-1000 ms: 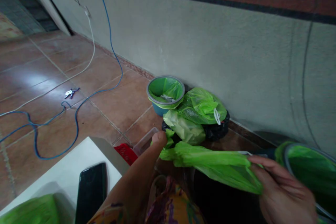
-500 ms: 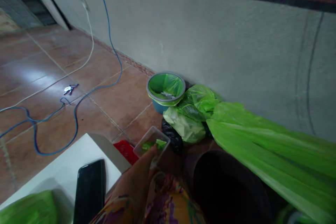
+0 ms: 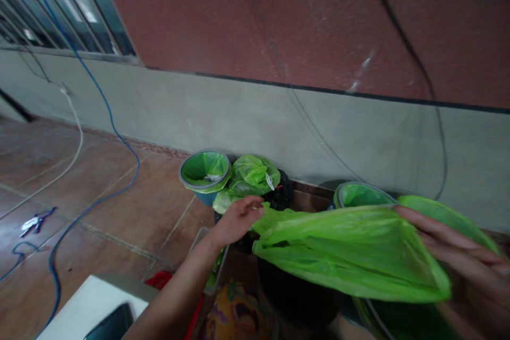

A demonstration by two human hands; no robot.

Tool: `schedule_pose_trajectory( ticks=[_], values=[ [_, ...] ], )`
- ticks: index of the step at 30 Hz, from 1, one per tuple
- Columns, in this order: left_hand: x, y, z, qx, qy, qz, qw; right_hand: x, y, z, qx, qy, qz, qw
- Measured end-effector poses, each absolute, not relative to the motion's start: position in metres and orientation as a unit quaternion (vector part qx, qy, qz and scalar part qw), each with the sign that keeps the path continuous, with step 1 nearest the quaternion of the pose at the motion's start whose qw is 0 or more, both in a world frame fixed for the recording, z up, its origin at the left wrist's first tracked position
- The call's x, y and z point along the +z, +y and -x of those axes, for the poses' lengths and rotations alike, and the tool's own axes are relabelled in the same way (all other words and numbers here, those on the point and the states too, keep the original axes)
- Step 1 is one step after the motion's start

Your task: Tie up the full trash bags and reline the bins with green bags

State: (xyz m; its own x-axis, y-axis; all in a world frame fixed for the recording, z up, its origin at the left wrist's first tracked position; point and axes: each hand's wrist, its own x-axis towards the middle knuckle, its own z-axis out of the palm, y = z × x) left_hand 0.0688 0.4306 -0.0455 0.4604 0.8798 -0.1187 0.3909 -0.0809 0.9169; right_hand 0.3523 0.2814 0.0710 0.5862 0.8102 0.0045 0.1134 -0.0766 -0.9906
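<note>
A bright green plastic bag [image 3: 342,249] is stretched sideways between my two hands, above a dark bin [image 3: 295,297]. My left hand [image 3: 237,220] has its fingers bent at the bag's narrow left end and appears to pinch it; the fingertips are partly hidden. At the wider right end, my right hand [image 3: 458,249] grips the plastic, its long fingers lying along the edge. Below my left forearm, a clear plastic tub [image 3: 221,271] with green pieces in it is partly covered.
A lined blue bin [image 3: 205,196] and a knotted green bag [image 3: 253,172] stand against the wall. Another lined bin [image 3: 338,196] is behind the stretched bag. At lower left are a white box [image 3: 95,303] with a phone [image 3: 113,324], a blue cable [image 3: 56,255] and keys [image 3: 35,222].
The view has tilted up and swung right. My left hand has left the clear tub and come up to the green bag's left end. My right hand has come into view at its right end.
</note>
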Motion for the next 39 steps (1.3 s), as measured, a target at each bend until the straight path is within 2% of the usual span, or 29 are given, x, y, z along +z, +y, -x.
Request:
schedule_pose_trajectory(
  ticks=[4,9,11,14,17,20,23,28,35,39],
  values=[
    [0.039,0.395,-0.132,0.233,0.283,-0.792,0.489,0.077,0.277,-0.346,0.503,-0.231,0.587,0.591],
    [0.059,0.382,-0.185,0.169,0.239,-0.808,0.512,0.071,0.270,-0.370,0.560,-0.303,0.501,0.586],
    [0.057,0.384,-0.195,0.169,0.256,-0.795,0.524,0.063,0.271,-0.386,0.526,-0.347,0.507,0.588],
    [0.060,0.386,-0.201,0.192,0.301,-0.796,0.489,0.048,0.274,-0.408,0.380,-0.437,0.565,0.587],
    [0.073,0.384,-0.202,0.199,0.346,-0.852,0.339,0.041,0.275,-0.421,0.193,-0.520,0.650,0.519],
    [0.085,0.376,-0.200,0.195,0.371,-0.896,0.146,0.041,0.272,-0.426,0.096,-0.574,0.682,0.444],
    [0.088,0.370,-0.194,0.183,0.412,-0.892,0.031,0.041,0.269,-0.431,0.100,-0.599,0.676,0.417],
    [0.086,0.369,-0.175,0.178,0.490,-0.851,-0.063,0.037,0.262,-0.446,0.095,-0.631,0.683,0.356],
    [0.084,0.369,-0.144,0.233,0.551,-0.800,-0.051,0.035,0.253,-0.457,0.030,-0.566,0.792,0.226],
    [0.076,0.371,-0.119,0.268,0.598,-0.755,-0.027,0.032,0.251,-0.464,0.081,-0.511,0.845,0.137]
  ],
)
